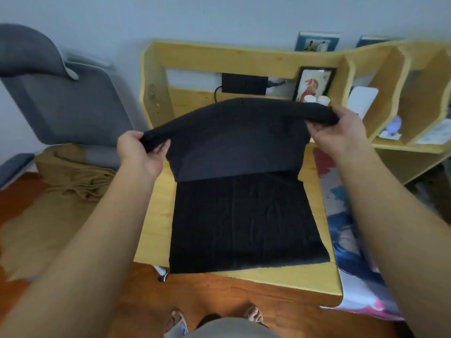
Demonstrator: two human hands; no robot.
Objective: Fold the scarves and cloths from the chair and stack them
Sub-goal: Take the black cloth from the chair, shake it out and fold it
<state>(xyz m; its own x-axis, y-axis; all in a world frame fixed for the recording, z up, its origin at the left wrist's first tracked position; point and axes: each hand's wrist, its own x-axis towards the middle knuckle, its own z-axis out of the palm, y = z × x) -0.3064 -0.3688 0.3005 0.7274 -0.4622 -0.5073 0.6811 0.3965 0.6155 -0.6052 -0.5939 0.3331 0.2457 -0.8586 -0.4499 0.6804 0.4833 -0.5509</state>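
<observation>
A cloth (246,215) is lying on the desk (156,215), with its near edge reaching the desk's front. Its far half is hanging up above the desk, between the left hand (140,154) and the right hand (341,132). A chair (61,93) is standing to the left of the desk, with a blanket (73,176) lying on its seat. Shelves (402,93) are standing behind and to the right. A printed mat (346,228) is lying on the desk's right side, beside the cloth.
</observation>
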